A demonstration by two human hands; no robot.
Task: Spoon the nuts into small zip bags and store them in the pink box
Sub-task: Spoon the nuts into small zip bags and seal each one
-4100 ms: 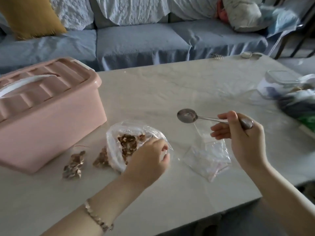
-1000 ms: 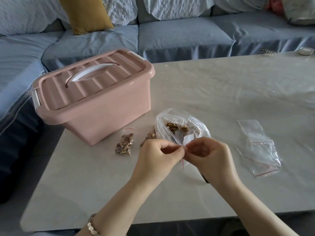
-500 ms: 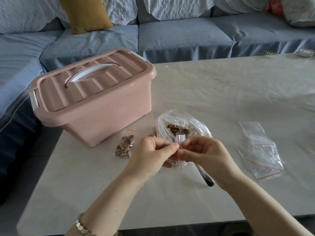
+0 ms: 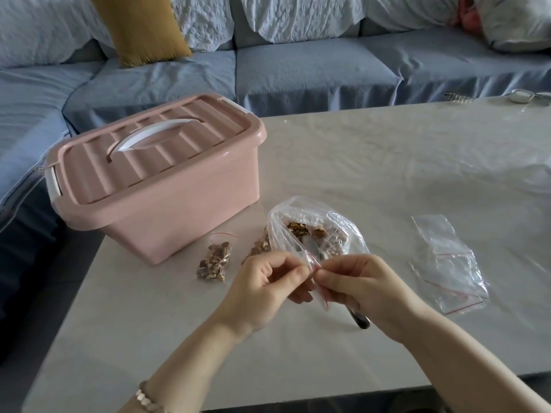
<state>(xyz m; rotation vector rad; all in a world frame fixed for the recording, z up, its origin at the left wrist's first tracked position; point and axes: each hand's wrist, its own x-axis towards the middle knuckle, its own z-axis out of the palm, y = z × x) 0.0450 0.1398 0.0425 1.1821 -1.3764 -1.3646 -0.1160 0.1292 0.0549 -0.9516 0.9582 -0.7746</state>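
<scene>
Left hand (image 4: 268, 281) and right hand (image 4: 360, 287) each pinched the mouth of the empty zip bag (image 4: 317, 278) between fingers, apparently to part it for filling; the spoon (image 4: 361, 320) lay in the nut bag (image 4: 343, 231).

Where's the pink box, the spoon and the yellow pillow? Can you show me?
pink box (image 4: 179, 216), head view, on its front wall.
spoon (image 4: 360, 319), head view, on the tip of its handle.
yellow pillow (image 4: 143, 28), head view, on the middle of its front.
</scene>
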